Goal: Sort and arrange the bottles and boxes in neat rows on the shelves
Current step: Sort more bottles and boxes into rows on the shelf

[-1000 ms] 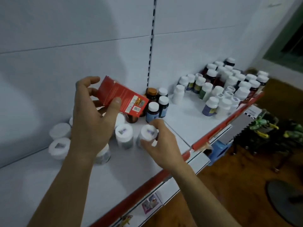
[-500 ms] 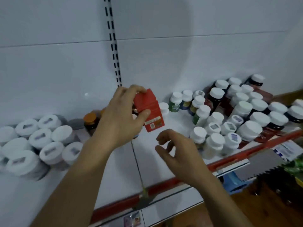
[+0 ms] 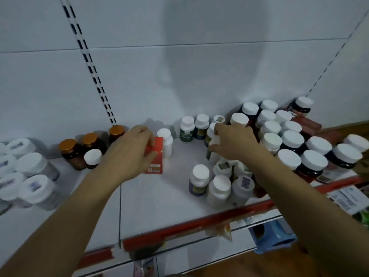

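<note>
My left hand [image 3: 130, 151] grips a small red box [image 3: 155, 159] that stands upright on the white shelf [image 3: 155, 204], right beside a plain white bottle [image 3: 166, 142]. My right hand [image 3: 232, 143] is curled round a white-capped bottle [image 3: 212, 136] at the left edge of a dense cluster of white-capped bottles [image 3: 289, 140]. Two green and blue labelled bottles [image 3: 192, 126] stand against the back wall between my hands.
Amber jars with gold lids [image 3: 79, 148] stand left of the red box, and wide white-lidded jars [image 3: 30, 176] crowd the far left. Small white bottles [image 3: 217, 186] stand near the red front edge [image 3: 199, 222]. A blue object [image 3: 273, 236] shows below the shelf.
My left hand has lowered the red box onto the shelf beside the white bottle. My right hand has reached right and closed round a white-capped bottle. The view has shifted right.
</note>
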